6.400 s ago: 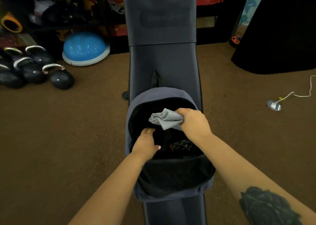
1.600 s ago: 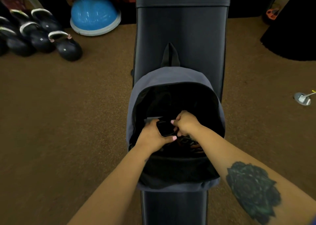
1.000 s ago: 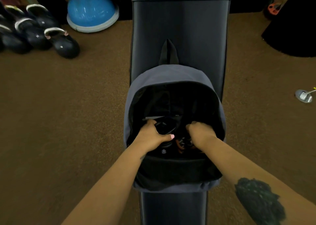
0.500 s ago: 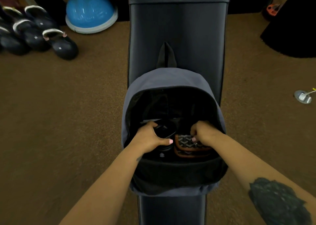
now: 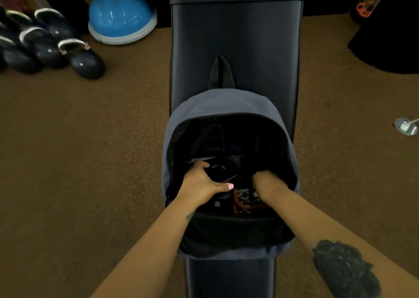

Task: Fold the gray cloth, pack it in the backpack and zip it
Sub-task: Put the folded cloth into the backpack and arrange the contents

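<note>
Gray fabric makes the outside of the backpack, which lies on its back along a dark padded bench with the main compartment wide open. Both hands are inside it. The left hand is wrapped around a black rounded object; the thumb lies across the near side and the fingers curl over the far side. What this object is I cannot say, it is too dark. Just below the thumb a small pale logo shows on a black surface.

The right hand is bent downward, so I see only its back and the knuckles. The fingers are folded under and hidden, so I cannot tell if it grips something or only presses. Directly under it, between the two wrists, lies a patterned pouch with a brown edge, partly covered by the wrist.

The gray cloth itself is hard to find. Just beyond the left fingers there is a thin pale strip, maybe the cloth's edge, but I am not sure. The rest of the interior is black.

Far from the left hand, on the brown carpet, stand dark kettlebells and a blue half-ball, cut off at the frame's top. The right forearm has a dark tattoo.
</note>
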### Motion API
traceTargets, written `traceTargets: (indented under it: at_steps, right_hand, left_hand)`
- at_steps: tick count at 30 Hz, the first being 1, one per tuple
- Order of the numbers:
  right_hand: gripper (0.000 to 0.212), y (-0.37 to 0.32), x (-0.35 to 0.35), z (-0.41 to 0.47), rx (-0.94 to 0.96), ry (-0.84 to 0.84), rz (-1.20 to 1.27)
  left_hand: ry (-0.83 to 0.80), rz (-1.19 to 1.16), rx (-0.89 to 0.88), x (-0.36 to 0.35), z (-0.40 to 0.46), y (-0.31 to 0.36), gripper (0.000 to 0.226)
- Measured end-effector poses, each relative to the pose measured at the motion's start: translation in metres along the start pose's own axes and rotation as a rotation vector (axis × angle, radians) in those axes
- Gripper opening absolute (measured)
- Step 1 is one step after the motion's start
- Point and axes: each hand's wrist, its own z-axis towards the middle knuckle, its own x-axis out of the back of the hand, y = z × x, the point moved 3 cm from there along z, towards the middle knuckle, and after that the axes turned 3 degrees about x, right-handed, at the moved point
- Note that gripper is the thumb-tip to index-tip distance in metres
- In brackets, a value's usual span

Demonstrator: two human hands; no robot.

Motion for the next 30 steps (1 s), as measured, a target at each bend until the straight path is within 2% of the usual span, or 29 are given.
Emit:
traceTargets:
  at_steps: [5, 18, 24, 30]
  right_hand:
    - [0.026, -0.005, -0.001, 0.003, 0.025, 0.028, -0.121]
    - [0.031, -0.006, 0.006, -0.005, 0.033, 0.089, -0.108]
    - [0.030, -0.002, 0.003, -0.007, 0.021, 0.064, -0.101]
    - [0.030, 0.000, 0.004, -0.009, 0.031, 0.060, -0.061]
  left_hand:
    - [0.026, -0.007, 0.003, -0.003, -0.001, -0.001, 0.084]
    - [-0.062, 0.069, -0.028, 0.010, -0.007, -0.001, 0.074]
    - [0.026, 0.074, -0.001, 0.008, -0.012, -0.002, 0.092]
    - [0.052, 0.097, 0.008, 0.009, -0.015, 0.001, 0.094]
